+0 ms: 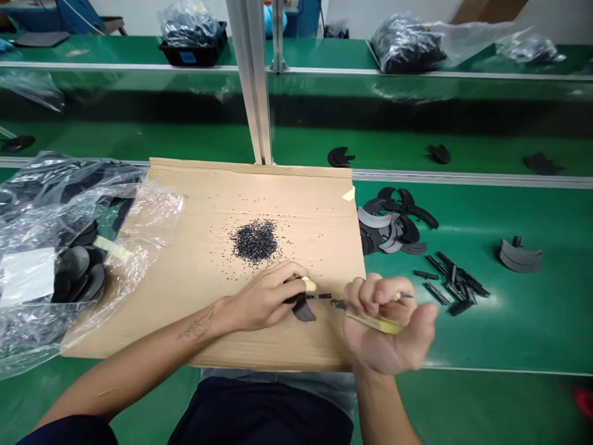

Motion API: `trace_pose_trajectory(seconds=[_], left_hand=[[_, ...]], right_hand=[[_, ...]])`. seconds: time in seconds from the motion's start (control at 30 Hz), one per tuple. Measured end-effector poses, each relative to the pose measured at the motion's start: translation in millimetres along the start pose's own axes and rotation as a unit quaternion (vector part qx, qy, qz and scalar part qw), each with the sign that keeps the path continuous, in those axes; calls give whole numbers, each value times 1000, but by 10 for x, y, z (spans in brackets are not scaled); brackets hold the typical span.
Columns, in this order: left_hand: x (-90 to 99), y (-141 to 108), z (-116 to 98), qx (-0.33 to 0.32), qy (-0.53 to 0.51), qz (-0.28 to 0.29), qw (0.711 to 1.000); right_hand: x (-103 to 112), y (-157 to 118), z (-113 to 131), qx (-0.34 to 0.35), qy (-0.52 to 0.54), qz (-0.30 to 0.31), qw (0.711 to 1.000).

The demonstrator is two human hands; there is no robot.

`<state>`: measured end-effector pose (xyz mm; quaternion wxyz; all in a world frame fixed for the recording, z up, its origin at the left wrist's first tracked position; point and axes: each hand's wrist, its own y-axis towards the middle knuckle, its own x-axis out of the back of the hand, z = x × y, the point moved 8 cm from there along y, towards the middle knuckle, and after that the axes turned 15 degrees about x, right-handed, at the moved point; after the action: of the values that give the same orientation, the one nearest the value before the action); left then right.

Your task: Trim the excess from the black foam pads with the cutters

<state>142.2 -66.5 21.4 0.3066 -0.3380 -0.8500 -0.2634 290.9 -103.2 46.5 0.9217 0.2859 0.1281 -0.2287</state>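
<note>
On my feed the left hand [264, 298] is clenched around a black moulded part [303, 311], lower centre of the frame, over the cardboard sheet [301, 198]; a curved piece of the part hangs below the fingers and a thin strip reaches right toward the other hand; a strip of yellow tape [309, 285] wraps one fingertip; the right hand [384, 324] is closed on a yellow-handled knife [373, 321], which lies across the palm; a small metal tip [338, 304] shows just left of those fingers, almost touching the strip, though I cannot tell whether it belongs to the knife; a pile of black granules [254, 242] sits mid-sheet, with loose specks scattered around it; upper right of the hands, on the green bench mat [463, 337], lies a loose heap of black and grey arc-shaped parts [393, 224]; below and right of that lie black strips [456, 285], with a small stack of arcs [519, 254] further right; a clear plastic bag of black parts [46, 247] overlaps the sheet's left edge; three black pieces [340, 157] lie on the farther green bench, beyond an aluminium upright [250, 74]; along the top, a black crate [192, 46] holds a bagged load, and another bulging bag [407, 44] lies upper right.
</note>
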Motion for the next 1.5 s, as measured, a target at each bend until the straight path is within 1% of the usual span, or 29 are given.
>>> trace_pose_trajectory(seconds=[0.1,0.17,0.2,0.27,0.33,0.4,0.47,0.5,0.63,0.73,0.77,0.8,0.83,0.87,0.9,0.93,0.97,1.0,1.03,1.07,1.1,1.13,1.17,1.23,1.33,1.5], left_hand=[[128,-37,63,35,-18,-49,998],[194,-53,91,62,-27,-77,995],[225,-57,112,78,-53,-91,991],[257,-58,192,123,-151,-105,975],[200,-51,321,189,-276,-85,938],[68,-52,434,260,-380,-38,887],[-53,-60,482,307,-440,11,844],[-88,-61,486,317,-454,28,832],[-160,-51,479,329,-478,66,812],[-205,-50,495,335,-496,62,799],[-214,-53,500,336,-496,57,799],[-216,-57,501,335,-487,52,805],[-205,-64,500,333,-466,44,819],[-171,-71,496,326,-432,29,841],[-110,-75,480,309,-387,5,869],[-25,-76,436,277,-331,-25,902],[72,-76,359,229,-266,-59,935],[163,-82,250,166,-196,-91,962],[223,-96,121,96,-124,-114,981],[245,-115,-7,28,-53,-126,990],[235,-135,-111,-30,11,-129,991],[206,-148,-183,-71,67,-128,987],[171,-153,-228,-101,110,-127,981],[101,-152,-270,-140,157,-124,970],[15,-146,-276,-172,170,-120,963],[-55,-123,-233,-174,170,-100,965]], right_hand=[[-37,-14,-128,-19,12,3,1000],[-12,-22,-171,-24,17,-11,999],[6,-23,-182,-27,14,-16,999],[30,-18,-193,-34,3,-18,999],[35,-12,-204,-39,-7,-13,999],[29,-10,-222,-40,-8,-9,999],[21,-12,-238,-34,-7,-6,999],[17,-15,-245,-31,-6,-4,999],[6,-31,-261,-19,2,-1,1000],[-2,-42,-262,-11,23,-6,1000],[-3,-46,-266,-11,28,-9,999],[-4,-50,-270,-11,32,-11,999],[-4,-53,-275,-11,33,-13,999],[-4,-54,-277,-9,33,-13,999],[-2,-55,-279,-7,32,-15,999],[1,-55,-277,-2,32,-17,999],[4,-55,-274,2,32,-20,999],[6,-55,-273,4,33,-23,999],[7,-56,-272,4,34,-25,999],[2,-58,-275,2,35,-24,999],[-7,-60,-278,-2,35,-21,999],[-16,-63,-283,-7,34,-17,999],[-25,-65,-288,-12,32,-12,999],[-37,-67,-290,-14,34,-6,999],[-34,-65,-284,-7,50,-10,999],[6,-74,-302,-19,58,-26,998]])
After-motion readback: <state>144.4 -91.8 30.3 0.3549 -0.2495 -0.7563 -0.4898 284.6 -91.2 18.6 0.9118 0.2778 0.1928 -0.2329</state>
